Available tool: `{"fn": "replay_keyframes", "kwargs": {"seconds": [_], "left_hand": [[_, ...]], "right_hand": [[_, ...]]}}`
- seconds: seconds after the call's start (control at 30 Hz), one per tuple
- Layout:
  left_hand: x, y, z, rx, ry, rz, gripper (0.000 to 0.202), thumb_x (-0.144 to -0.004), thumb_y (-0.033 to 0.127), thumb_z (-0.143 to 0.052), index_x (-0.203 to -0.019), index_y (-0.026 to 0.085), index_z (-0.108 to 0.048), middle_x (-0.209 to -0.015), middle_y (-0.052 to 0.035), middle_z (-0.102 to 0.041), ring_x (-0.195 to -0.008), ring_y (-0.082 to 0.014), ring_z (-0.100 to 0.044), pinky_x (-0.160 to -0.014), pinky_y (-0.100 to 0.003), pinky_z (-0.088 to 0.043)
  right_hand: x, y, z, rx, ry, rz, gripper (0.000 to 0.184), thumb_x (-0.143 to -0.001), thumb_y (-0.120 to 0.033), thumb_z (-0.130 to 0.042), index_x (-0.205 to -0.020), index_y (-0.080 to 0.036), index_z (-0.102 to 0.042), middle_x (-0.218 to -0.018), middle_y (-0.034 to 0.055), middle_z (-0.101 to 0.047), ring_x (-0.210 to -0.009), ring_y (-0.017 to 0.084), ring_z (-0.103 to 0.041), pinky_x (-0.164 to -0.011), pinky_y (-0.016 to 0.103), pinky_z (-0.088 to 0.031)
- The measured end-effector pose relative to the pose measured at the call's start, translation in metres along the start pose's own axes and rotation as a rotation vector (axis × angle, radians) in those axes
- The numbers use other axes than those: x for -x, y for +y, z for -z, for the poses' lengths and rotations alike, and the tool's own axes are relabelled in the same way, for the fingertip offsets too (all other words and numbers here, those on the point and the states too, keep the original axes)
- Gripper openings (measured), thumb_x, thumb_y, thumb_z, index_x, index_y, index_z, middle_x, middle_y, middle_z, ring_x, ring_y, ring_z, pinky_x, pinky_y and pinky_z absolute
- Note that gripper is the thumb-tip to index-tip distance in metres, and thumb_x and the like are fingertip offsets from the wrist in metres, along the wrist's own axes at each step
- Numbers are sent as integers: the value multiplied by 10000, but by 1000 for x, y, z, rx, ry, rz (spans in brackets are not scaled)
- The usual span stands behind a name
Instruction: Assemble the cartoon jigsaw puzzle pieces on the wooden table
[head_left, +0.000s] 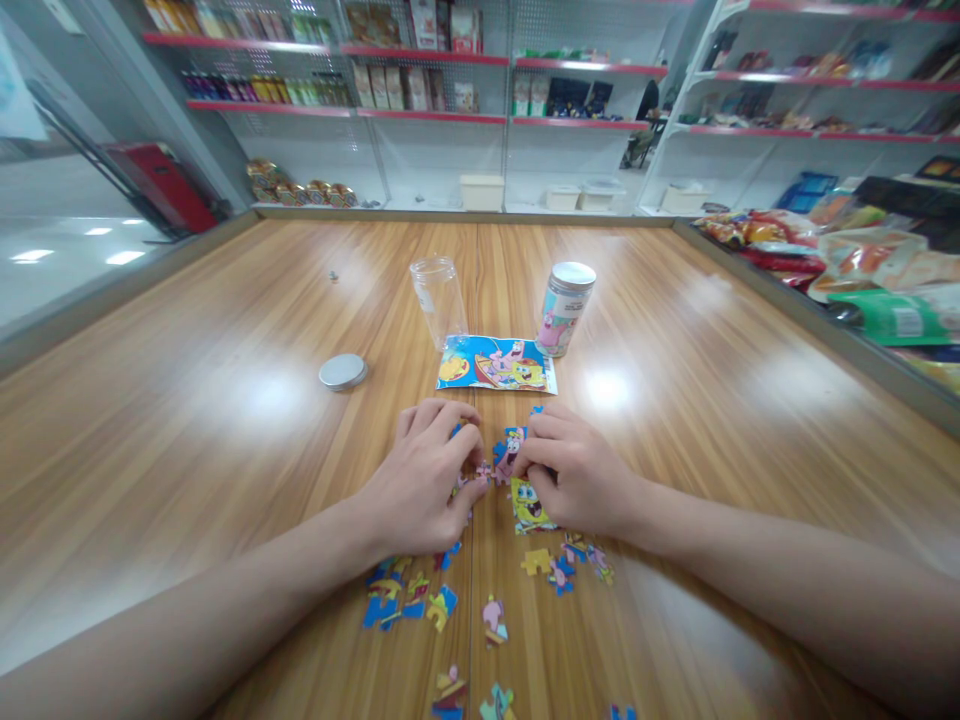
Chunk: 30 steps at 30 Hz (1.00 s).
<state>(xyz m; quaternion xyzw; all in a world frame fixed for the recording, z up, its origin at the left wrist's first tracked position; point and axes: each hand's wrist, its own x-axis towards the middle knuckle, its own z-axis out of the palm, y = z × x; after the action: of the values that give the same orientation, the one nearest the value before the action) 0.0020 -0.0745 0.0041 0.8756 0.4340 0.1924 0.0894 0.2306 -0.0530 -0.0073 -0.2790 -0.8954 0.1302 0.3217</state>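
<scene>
My left hand is closed, its thumb and forefinger pinching a small pink jigsaw puzzle piece. More pieces are partly hidden under its fingers. Just to the right, my right hand curls its fingers onto the edge of some joined puzzle pieces, which show a yellow cartoon face and a pink figure; its fingertips are partly hidden. Loose pieces in blue and yellow lie below my left hand. Others, including a yellow piece, lie below my right hand. Beyond both hands is a printed picture card.
An open clear jar and a lidded printed can stand behind the card. A silver lid lies to the left on the wooden table. Packaged snacks are heaped at right; stocked shelves line the back.
</scene>
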Motion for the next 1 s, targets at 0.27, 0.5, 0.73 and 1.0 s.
{"fn": "replay_keyframes", "kwargs": {"seconds": [0.27,0.5,0.73,1.0], "left_hand": [[1,0,0,0,-2,1,150,-803,240,-657,-914,185,-575,-1228,-92,-546,-1187,-309,-455,-960,-501,-369],[-1,1,0,7,-15,26,152,-806,248,-658,-914,190,-568,-1231,-87,-550,-1197,-302,-458,-961,-488,-373],[1,1,0,13,-8,30,147,-808,248,-654,-915,195,-570,-1232,-86,-555,-1201,-301,-458,-973,-492,-369],[-1,2,0,6,-10,35,154,-796,250,-663,-907,193,-572,-1222,-77,-555,-1190,-299,-466,-971,-493,-372]], "right_hand": [[0,0,0,14,-2,0,231,-774,3,-518,-736,-153,-684,-743,48,-563,-787,182,-481,-698,321,-374],[0,0,0,6,-5,-3,231,-762,11,-524,-747,-153,-687,-756,49,-571,-793,184,-486,-708,322,-379],[0,-1,1,12,3,8,226,-760,12,-526,-735,-151,-681,-743,49,-559,-776,181,-476,-692,312,-366],[-1,-1,0,21,-6,1,229,-763,8,-521,-739,-151,-684,-745,48,-566,-773,180,-476,-693,311,-362]]}}
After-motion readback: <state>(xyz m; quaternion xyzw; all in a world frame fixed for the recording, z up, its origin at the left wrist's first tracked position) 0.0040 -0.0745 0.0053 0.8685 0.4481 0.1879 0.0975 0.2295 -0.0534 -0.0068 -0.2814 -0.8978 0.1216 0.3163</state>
